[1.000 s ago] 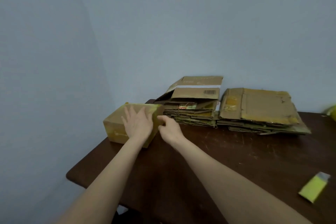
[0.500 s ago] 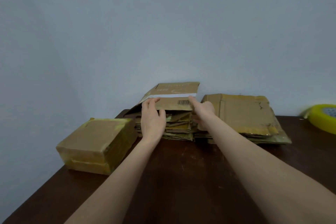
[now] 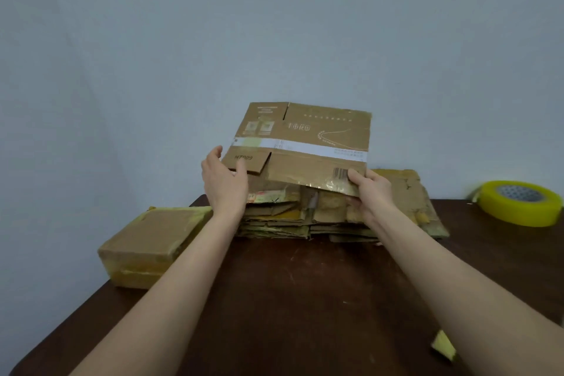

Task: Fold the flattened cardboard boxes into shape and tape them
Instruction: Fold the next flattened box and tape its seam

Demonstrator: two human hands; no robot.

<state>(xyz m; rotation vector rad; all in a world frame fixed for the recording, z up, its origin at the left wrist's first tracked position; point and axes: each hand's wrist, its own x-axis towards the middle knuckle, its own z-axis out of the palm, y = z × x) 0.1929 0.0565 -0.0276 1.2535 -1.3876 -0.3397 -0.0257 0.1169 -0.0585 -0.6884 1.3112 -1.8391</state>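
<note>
Holds flattened box (image 3: 305,143) tilted up over stack of flat cardboard (image 3: 290,220) at far side of table (image 3: 290,299). Pinches its lower right edge with right hand (image 3: 370,192), thumb on top by barcode, fingers hidden underneath. Has left hand (image 3: 224,183) open, fingers relaxed, at lower left flap; cannot tell if touching. Shows taped box (image 3: 152,247) left, tape roll (image 3: 518,203) right, yellow scrap (image 3: 444,349) too blurred to identify.

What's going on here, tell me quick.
A person holds a flattened box tilted up above the stack of flat cardboard on the table. The right hand grips its near right corner; the left hand is open at its left edge. One taped box sits on the left, and a yellow tape roll lies at the far right, untouched.
</note>
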